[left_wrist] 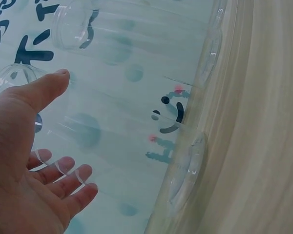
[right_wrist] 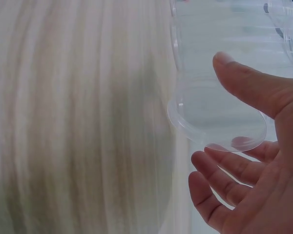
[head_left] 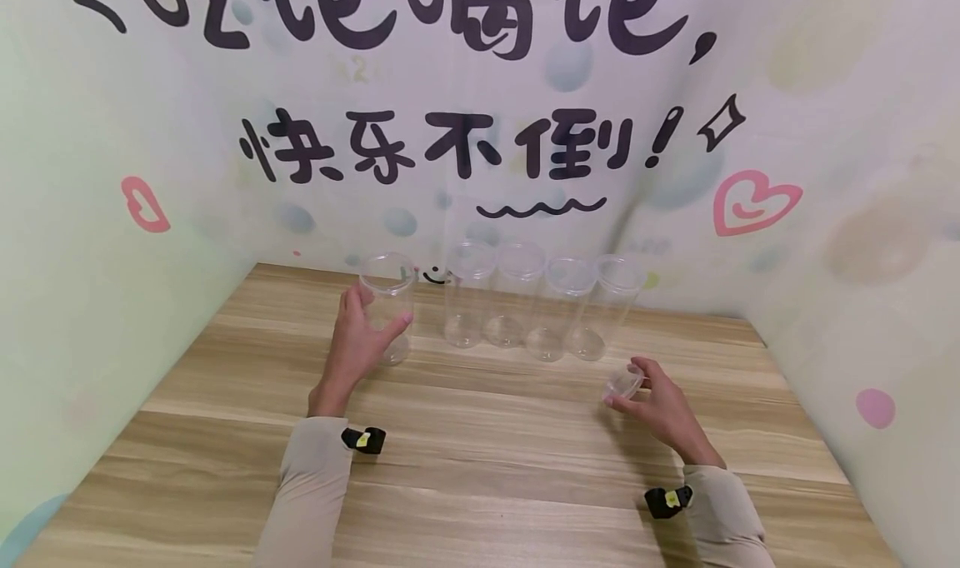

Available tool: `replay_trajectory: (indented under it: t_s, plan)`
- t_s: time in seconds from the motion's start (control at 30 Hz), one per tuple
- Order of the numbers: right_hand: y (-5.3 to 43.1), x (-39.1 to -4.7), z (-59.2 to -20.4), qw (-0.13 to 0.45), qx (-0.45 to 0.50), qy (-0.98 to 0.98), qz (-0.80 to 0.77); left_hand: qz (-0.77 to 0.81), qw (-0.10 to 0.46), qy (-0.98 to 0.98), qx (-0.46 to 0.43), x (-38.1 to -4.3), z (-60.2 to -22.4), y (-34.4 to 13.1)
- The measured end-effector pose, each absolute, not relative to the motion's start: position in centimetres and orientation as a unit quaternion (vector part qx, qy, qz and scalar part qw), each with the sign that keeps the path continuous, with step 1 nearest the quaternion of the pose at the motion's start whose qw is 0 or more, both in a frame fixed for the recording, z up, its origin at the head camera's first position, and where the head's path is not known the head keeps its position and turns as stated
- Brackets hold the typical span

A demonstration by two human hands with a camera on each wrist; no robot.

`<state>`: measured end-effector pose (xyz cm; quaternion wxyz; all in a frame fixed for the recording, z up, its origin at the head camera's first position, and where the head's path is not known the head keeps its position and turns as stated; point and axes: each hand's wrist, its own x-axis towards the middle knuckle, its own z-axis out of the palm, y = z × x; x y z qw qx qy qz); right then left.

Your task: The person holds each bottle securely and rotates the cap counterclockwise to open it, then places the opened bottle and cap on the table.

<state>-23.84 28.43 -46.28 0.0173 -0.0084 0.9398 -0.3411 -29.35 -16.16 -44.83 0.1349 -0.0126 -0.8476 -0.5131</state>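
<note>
At the left, my left hand (head_left: 352,347) grips an upright clear plastic jar (head_left: 388,297) standing on the table, thumb on one side and fingers on the other. In the left wrist view the fingertips show through its transparent wall, and the thick jar base (left_wrist: 188,170) meets the tabletop. Over the table at the right, my right hand (head_left: 667,414) holds a clear round lid (head_left: 622,383) by its edge, tilted. The right wrist view shows this lid (right_wrist: 217,114) between thumb and fingers. The held jar's rim faces up; whether anything covers it I cannot tell.
Several more clear jars (head_left: 546,310) stand upright in a close row at the back centre, near the printed wall (head_left: 480,210). Wood-grain tabletop (head_left: 480,468) stretches in front of them. Walls also border the table at left and right.
</note>
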Motion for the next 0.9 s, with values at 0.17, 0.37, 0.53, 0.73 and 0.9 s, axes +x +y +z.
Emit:
replay_trajectory:
  t_s: [0.17,0.37,0.53,0.73,0.9]
  plan:
    - [28.53,-23.86,-46.5,0.018,-0.009,0.94,-0.34,-0.52,0.134,-0.844,-0.009,-29.42,-45.01,-16.29]
    - [28.65,-23.92,-46.55,0.023,-0.009,0.943,-0.333,-0.528,0.13,-0.839,-0.013,-29.5,-45.15,-16.62]
    - [28.8,-23.82,-46.44,0.035,-0.007,0.943,-0.331,-0.533,0.131,-0.836,-0.017,-29.56,-45.21,-16.89]
    - [29.11,-23.67,-46.54,0.035,-0.014,0.946,-0.323,-0.532,0.13,-0.837,-0.02,-29.55,-45.2,-16.97]
    - [29.37,-23.47,-46.73,0.033,-0.018,0.947,-0.319,-0.529,0.13,-0.839,-0.015,-29.5,-45.23,-17.02]
